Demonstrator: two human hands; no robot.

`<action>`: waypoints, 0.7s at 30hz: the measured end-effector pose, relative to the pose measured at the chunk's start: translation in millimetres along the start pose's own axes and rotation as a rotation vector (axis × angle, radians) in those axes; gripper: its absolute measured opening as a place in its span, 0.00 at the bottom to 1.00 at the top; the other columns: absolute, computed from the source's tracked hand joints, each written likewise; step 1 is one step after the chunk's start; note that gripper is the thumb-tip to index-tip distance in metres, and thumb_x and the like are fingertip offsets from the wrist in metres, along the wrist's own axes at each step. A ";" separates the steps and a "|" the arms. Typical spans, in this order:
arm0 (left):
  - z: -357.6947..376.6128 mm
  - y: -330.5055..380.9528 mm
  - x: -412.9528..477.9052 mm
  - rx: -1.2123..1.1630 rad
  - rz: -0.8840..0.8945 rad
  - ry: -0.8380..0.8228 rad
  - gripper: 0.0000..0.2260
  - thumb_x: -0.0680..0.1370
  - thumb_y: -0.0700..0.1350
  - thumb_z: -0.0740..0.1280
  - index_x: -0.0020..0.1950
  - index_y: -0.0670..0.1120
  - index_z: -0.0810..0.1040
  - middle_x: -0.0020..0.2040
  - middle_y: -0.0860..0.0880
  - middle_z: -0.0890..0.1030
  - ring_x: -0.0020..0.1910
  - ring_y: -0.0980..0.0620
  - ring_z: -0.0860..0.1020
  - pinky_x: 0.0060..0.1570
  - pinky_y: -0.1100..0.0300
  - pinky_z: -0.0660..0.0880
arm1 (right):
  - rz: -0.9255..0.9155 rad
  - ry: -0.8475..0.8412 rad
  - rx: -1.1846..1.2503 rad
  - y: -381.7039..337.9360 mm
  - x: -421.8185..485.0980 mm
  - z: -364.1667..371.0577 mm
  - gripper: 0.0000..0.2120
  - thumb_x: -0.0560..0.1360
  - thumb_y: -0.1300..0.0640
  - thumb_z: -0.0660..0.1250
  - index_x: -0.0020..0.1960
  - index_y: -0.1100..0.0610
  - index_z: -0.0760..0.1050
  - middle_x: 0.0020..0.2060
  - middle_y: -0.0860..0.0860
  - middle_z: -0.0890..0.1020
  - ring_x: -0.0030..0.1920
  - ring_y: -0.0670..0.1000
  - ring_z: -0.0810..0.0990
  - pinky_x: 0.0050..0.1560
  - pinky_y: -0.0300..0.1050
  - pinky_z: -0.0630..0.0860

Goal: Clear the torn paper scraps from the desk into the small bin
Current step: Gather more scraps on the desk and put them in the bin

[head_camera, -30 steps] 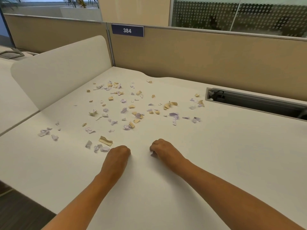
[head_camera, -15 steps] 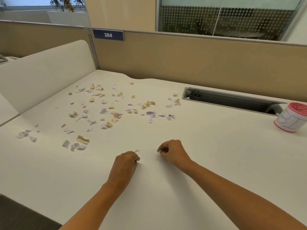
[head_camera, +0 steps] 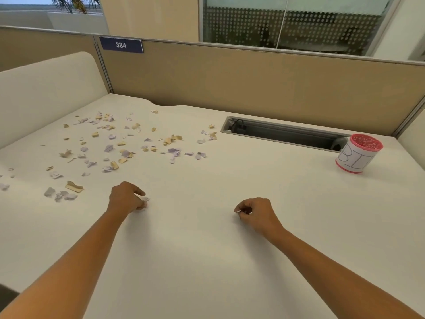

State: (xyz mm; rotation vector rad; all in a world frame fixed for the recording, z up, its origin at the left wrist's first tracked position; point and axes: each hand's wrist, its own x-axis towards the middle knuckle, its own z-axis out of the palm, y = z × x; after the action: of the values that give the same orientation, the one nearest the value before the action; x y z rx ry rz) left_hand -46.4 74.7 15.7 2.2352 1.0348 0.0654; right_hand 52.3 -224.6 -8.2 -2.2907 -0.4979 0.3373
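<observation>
Left hand (head_camera: 127,197): fingers pinched together on a small pale scrap (head_camera: 146,198), low over the desk (head_camera: 207,261).
Right hand (head_camera: 255,211): closed on a thin scrap at the fingertips.
Scraps (head_camera: 119,146): most lie scattered far-left on the desk.
Bin (head_camera: 358,153): far right, just beside the cable slot (head_camera: 282,134), well apart from both hands.
Risk: the pieces are light, so prob. one slips on the long carry, or falls into the slot.
Room: desk betw. hands and bin is bare; partition (head_camera: 253,81) closes the back.
</observation>
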 end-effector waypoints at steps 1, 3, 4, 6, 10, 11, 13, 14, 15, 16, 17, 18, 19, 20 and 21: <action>0.0 -0.4 0.0 -0.003 0.001 0.003 0.12 0.68 0.34 0.73 0.50 0.38 0.82 0.37 0.41 0.81 0.33 0.47 0.78 0.38 0.66 0.74 | -0.001 -0.014 -0.006 1.7 0.9 0.7 0.09 0.73 0.67 0.63 0.46 0.61 0.82 0.34 0.49 0.78 0.30 0.39 0.72 0.28 0.21 0.66; 1.7 0.0 0.7 -0.018 -0.025 -0.003 0.10 0.69 0.32 0.72 0.50 0.37 0.82 0.37 0.40 0.80 0.29 0.51 0.76 0.27 0.72 0.72 | -0.010 -0.014 -0.010 3.9 -0.2 2.2 0.09 0.73 0.67 0.63 0.46 0.61 0.82 0.36 0.52 0.79 0.30 0.42 0.72 0.27 0.21 0.66; 3.7 -0.1 2.8 -0.022 -0.034 0.002 0.10 0.69 0.32 0.72 0.50 0.37 0.82 0.37 0.39 0.80 0.29 0.51 0.76 0.28 0.72 0.73 | -0.014 -0.010 -0.011 3.5 -2.0 2.1 0.09 0.73 0.67 0.63 0.45 0.60 0.82 0.37 0.54 0.80 0.31 0.44 0.73 0.28 0.21 0.66; 7.3 3.5 4.0 -0.010 -0.044 0.025 0.09 0.70 0.33 0.71 0.49 0.36 0.82 0.36 0.39 0.79 0.30 0.47 0.76 0.34 0.67 0.74 | -0.018 -0.007 0.010 8.3 -3.8 -0.8 0.09 0.73 0.66 0.63 0.45 0.60 0.82 0.38 0.55 0.81 0.33 0.46 0.74 0.28 0.22 0.67; 13.3 10.6 3.3 0.031 -0.061 0.093 0.05 0.70 0.32 0.71 0.45 0.36 0.82 0.41 0.38 0.83 0.37 0.45 0.78 0.30 0.65 0.71 | -0.026 -0.013 0.036 19.3 -8.7 -7.0 0.09 0.73 0.67 0.63 0.44 0.60 0.82 0.38 0.53 0.80 0.35 0.48 0.75 0.29 0.22 0.67; 14.4 11.7 3.3 0.041 -0.076 0.102 0.05 0.69 0.32 0.71 0.44 0.35 0.83 0.41 0.38 0.83 0.37 0.46 0.77 0.29 0.66 0.68 | -0.030 -0.011 0.039 21.8 -9.4 -8.1 0.09 0.73 0.67 0.63 0.44 0.60 0.82 0.39 0.54 0.81 0.37 0.48 0.75 0.30 0.22 0.67; 16.2 13.8 4.5 0.065 -0.107 0.110 0.04 0.69 0.31 0.70 0.42 0.35 0.82 0.35 0.42 0.80 0.37 0.47 0.76 0.28 0.67 0.65 | -0.035 -0.007 0.049 25.8 -10.2 -10.8 0.09 0.73 0.67 0.63 0.44 0.60 0.82 0.39 0.54 0.82 0.37 0.48 0.75 0.30 0.22 0.68; 16.5 14.8 5.5 0.076 -0.119 0.108 0.04 0.69 0.30 0.69 0.41 0.36 0.81 0.31 0.45 0.77 0.37 0.46 0.76 0.28 0.67 0.65 | -0.037 -0.006 0.058 28.0 -10.6 -11.9 0.09 0.72 0.67 0.63 0.44 0.60 0.82 0.38 0.52 0.81 0.36 0.48 0.75 0.30 0.22 0.68; 17.0 15.1 6.8 0.091 -0.130 0.105 0.05 0.69 0.29 0.68 0.39 0.37 0.80 0.29 0.46 0.75 0.36 0.46 0.76 0.29 0.66 0.66 | -0.039 -0.004 0.066 29.6 -11.0 -12.9 0.09 0.72 0.67 0.63 0.44 0.60 0.82 0.37 0.50 0.80 0.36 0.47 0.75 0.30 0.21 0.68; 17.5 15.7 7.7 0.115 -0.135 0.101 0.06 0.69 0.29 0.67 0.38 0.38 0.78 0.28 0.46 0.74 0.35 0.46 0.75 0.31 0.66 0.67 | -0.040 -0.002 0.072 30.8 -11.7 -14.2 0.09 0.73 0.67 0.63 0.44 0.60 0.82 0.36 0.48 0.79 0.36 0.47 0.75 0.30 0.21 0.67; 18.1 16.3 8.3 0.150 -0.134 0.096 0.06 0.69 0.29 0.67 0.37 0.39 0.76 0.28 0.46 0.74 0.35 0.46 0.75 0.33 0.64 0.68 | -0.041 -0.001 0.075 32.1 -12.2 -15.3 0.09 0.73 0.67 0.63 0.44 0.60 0.82 0.35 0.47 0.78 0.35 0.46 0.75 0.30 0.21 0.67; 19.2 16.7 8.7 0.193 -0.127 0.090 0.06 0.69 0.29 0.66 0.36 0.39 0.75 0.29 0.45 0.74 0.36 0.46 0.75 0.35 0.63 0.68 | -0.043 0.001 0.077 33.6 -12.7 -16.2 0.09 0.73 0.67 0.63 0.44 0.60 0.82 0.35 0.47 0.78 0.35 0.46 0.75 0.30 0.21 0.67; 20.3 18.0 8.5 0.233 -0.118 0.083 0.06 0.69 0.29 0.66 0.35 0.38 0.74 0.30 0.45 0.73 0.37 0.45 0.75 0.36 0.62 0.68 | -0.046 0.004 0.079 34.9 -13.3 -17.3 0.09 0.73 0.67 0.63 0.44 0.60 0.82 0.35 0.47 0.78 0.34 0.44 0.75 0.31 0.21 0.68; 21.5 19.6 8.1 0.270 -0.112 0.073 0.07 0.70 0.29 0.65 0.34 0.38 0.73 0.31 0.45 0.73 0.39 0.44 0.75 0.37 0.60 0.68 | -0.048 0.005 0.082 36.1 -13.9 -18.2 0.09 0.73 0.67 0.64 0.44 0.60 0.82 0.35 0.47 0.78 0.34 0.44 0.74 0.31 0.21 0.68; 22.7 21.2 7.7 0.294 -0.110 0.063 0.07 0.70 0.29 0.64 0.34 0.38 0.73 0.32 0.44 0.73 0.41 0.43 0.76 0.37 0.58 0.69 | -0.050 0.005 0.086 37.5 -14.4 -19.0 0.09 0.73 0.67 0.64 0.44 0.60 0.82 0.35 0.47 0.78 0.34 0.43 0.74 0.31 0.21 0.68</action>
State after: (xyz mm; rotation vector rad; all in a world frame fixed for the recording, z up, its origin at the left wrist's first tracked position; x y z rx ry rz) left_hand -20.1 57.8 8.9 2.4449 1.2695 -0.0697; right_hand 56.1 -266.9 -21.2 -2.1914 -0.5267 0.3218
